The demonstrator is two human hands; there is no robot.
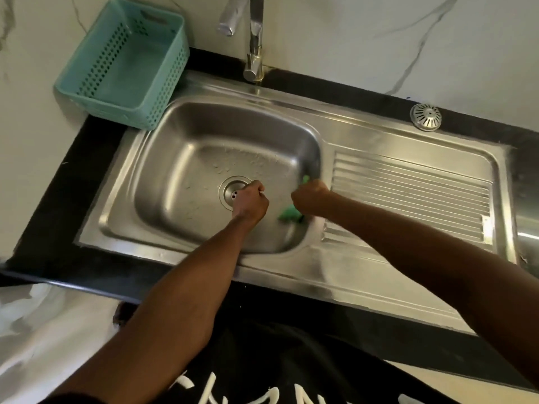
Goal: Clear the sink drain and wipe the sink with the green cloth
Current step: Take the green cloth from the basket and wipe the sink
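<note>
Two hands reach down into the steel sink (163,182), both arms coming in from the near edge. The right hand (310,199) sits against the basin's right wall, fingers curled tight around the green cloth (288,213). The cloth is bunched in the fist, and its long axis runs roughly from near-left to far-right: a larger wad sticks out below the hand toward the near side, and a small tip (305,179) pokes out above the knuckles toward the far right wall. The cloth is blurred, so its folds cannot be made out.

The left hand (251,201) is over the basin floor, right beside the round drain (233,191) and covering its right edge. Its fingers are curled into a fist with the knuckles pointing away from the person; whether it pinches anything cannot be told. The left forearm runs straight up from the bottom of the view, and the right forearm crosses the ribbed draining board (414,196) at a slant.

Water drops dot the basin floor behind the drain. A round metal strainer (425,117) lies on the black counter (52,205) at the far right corner, well apart from the basin. A teal plastic basket (87,91) stands at the far left, and the tap (254,39) rises behind the basin.
</note>
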